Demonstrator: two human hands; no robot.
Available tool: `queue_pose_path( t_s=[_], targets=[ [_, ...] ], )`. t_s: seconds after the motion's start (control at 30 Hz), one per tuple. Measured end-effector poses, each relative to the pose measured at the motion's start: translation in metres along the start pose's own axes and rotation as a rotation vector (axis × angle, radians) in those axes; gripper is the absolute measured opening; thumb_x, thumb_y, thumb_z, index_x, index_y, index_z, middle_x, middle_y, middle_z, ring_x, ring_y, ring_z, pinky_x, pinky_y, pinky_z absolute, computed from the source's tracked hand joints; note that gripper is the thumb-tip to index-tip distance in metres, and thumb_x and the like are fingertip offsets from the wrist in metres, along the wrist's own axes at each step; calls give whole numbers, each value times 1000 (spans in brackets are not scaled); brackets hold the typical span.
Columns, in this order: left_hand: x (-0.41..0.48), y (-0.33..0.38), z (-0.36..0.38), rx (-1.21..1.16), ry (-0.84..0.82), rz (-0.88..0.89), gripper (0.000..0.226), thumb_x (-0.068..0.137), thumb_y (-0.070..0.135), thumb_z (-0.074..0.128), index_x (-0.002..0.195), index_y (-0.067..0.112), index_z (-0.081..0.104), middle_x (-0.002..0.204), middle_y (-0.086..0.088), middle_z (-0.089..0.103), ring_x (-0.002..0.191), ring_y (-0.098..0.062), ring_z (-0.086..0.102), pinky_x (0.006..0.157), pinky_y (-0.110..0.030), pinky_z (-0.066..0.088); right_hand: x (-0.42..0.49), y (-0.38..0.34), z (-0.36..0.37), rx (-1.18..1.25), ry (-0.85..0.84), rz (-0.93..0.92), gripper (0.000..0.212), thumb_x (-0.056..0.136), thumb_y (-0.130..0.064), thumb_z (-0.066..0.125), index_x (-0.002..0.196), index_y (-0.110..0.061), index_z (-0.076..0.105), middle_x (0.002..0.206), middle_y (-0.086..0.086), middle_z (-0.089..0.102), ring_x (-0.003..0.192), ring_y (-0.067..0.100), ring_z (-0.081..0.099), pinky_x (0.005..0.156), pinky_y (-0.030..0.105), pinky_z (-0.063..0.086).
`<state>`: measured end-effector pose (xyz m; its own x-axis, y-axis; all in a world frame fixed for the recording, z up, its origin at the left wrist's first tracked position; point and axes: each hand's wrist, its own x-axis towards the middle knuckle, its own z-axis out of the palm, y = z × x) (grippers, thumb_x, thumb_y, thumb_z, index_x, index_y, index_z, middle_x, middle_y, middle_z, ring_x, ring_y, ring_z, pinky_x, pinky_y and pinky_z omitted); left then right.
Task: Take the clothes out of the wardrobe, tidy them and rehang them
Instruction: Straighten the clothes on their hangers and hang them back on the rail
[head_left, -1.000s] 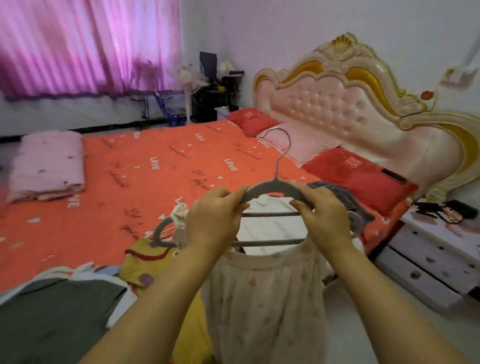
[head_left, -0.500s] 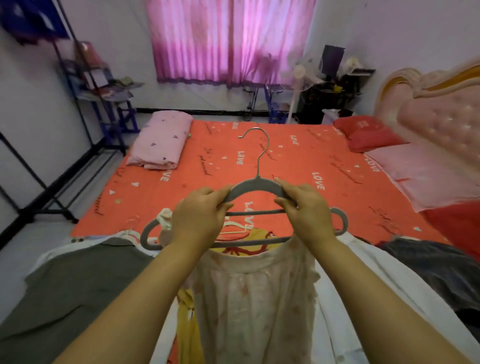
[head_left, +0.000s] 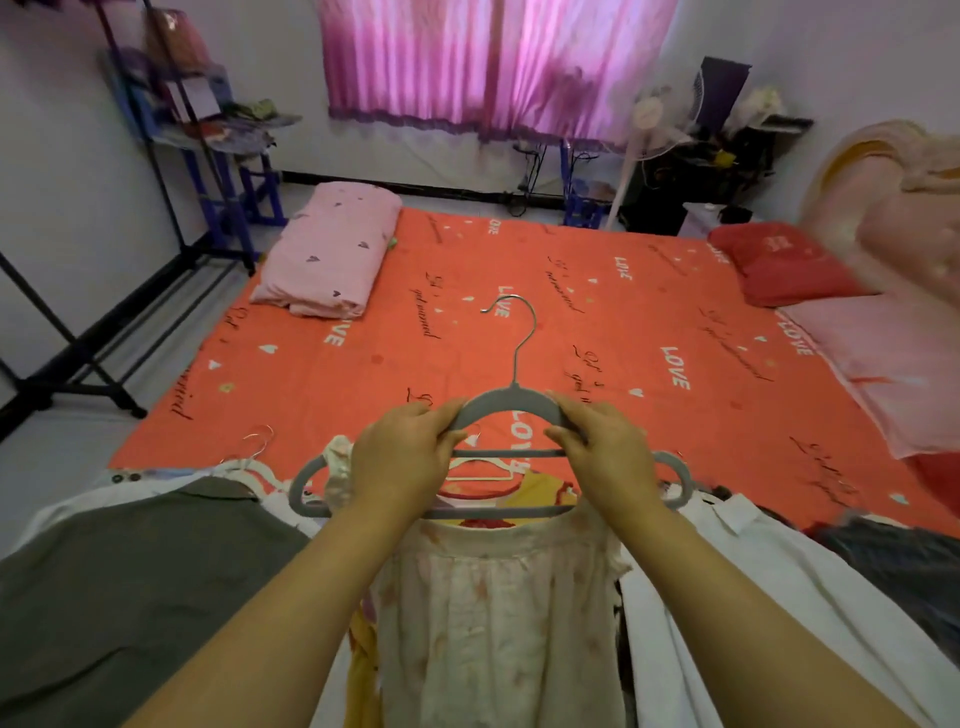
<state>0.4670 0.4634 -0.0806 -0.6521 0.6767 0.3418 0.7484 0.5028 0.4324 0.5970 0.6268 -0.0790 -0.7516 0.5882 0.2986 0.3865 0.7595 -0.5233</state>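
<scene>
Holding a grey hanger up over the near edge of the bed, the person has a hand on each of its shoulders. The left hand pinches the left slope just below the neck and the right hand pinches the right slope. Each grip is narrow and closed round the hanger's arm. The metal hook points up and away, caught on nothing.

A cream flowered top hangs from the hanger. Its neckline sits along the lower bar, its body drops straight down between the forearms, and a frilled sleeve shows near the hanger's left end.

Several other clothes lie along the near edge of the bed:
- a grey garment on the left, with a white hanger just beside it
- a yellow garment under the held hanger
- a white shirt on the right
- a dark garment past the shirt

A black clothes rack stands by the left wall, well apart from the hands.

By my reading, the taking out is largely done, since the clothes are spread on the bed. The flowered top looks settled on its hanger, so for this piece only the carry to the rack and the hooking are left. The garments on the bed are not yet rehung, which puts the task somewhere around its middle.
</scene>
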Motion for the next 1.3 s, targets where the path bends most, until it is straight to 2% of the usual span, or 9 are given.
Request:
queue_pose_path(
  t_s=[0.3,0.6,0.73,0.8,0.87,0.93,1.0,1.13,1.3],
  targets=[
    [49,-58,109,48,-94,-90,35,92,34,51,127,32,55,89,-4,61,86,-27,54,64,-34,41,59,75,97,5,-137,48,39,89,-25,61,128,-28,57,90,4,56,90,26,54,68,31,35],
    [88,-126,233,131,-124,-189,32,92,34,52,124,31,58,89,-3,63,86,-26,54,65,-33,40,112,160,222,70,-244,55,36,89,-24,59,124,-30,59,88,7,59,87,26,54,67,31,36],
    [98,-165,292,156,-169,-230,43,92,30,50,134,25,48,106,-4,63,100,-27,54,75,-37,42,127,197,290,36,-255,124,30,89,-26,58,118,-27,62,94,6,63,92,27,56,71,33,40],
    [88,-185,327,214,-315,-260,57,92,40,48,144,25,31,134,-3,48,123,-25,41,94,-37,36,125,217,326,-118,-311,156,37,91,-33,53,127,-27,54,111,8,61,107,29,53,87,39,42],
    [66,-202,361,263,-512,-291,71,91,53,42,149,28,10,156,-2,13,143,-24,10,112,-44,16,111,237,362,-302,-449,189,52,94,-45,43,142,-29,33,142,7,40,133,28,33,107,46,27],
    [39,-218,390,273,-627,-315,80,89,63,35,148,31,-9,157,0,-15,143,-24,-14,114,-49,-2,89,254,391,-367,-568,197,62,95,-55,29,149,-30,10,157,1,11,144,29,8,113,52,8],
    [19,-230,410,306,-628,-302,82,85,71,22,141,32,-24,151,0,-30,140,-24,-26,113,-49,-10,72,270,411,-414,-563,148,66,94,-59,19,149,-31,-4,159,-1,-4,145,30,-3,114,54,-2],
    [8,-238,424,359,-591,-272,80,83,74,13,135,31,-30,144,1,-39,134,-23,-34,111,-48,-15,66,280,423,-463,-534,123,65,93,-59,13,149,-31,-7,159,-1,-8,145,29,-7,113,53,-5],
    [29,-223,398,276,-644,-336,82,88,67,30,146,30,-14,155,-1,-20,142,-25,-18,113,-48,-10,82,259,394,-439,-698,178,64,96,-57,16,148,-32,-10,158,-2,-10,145,29,-9,114,53,-3]
  ],
)
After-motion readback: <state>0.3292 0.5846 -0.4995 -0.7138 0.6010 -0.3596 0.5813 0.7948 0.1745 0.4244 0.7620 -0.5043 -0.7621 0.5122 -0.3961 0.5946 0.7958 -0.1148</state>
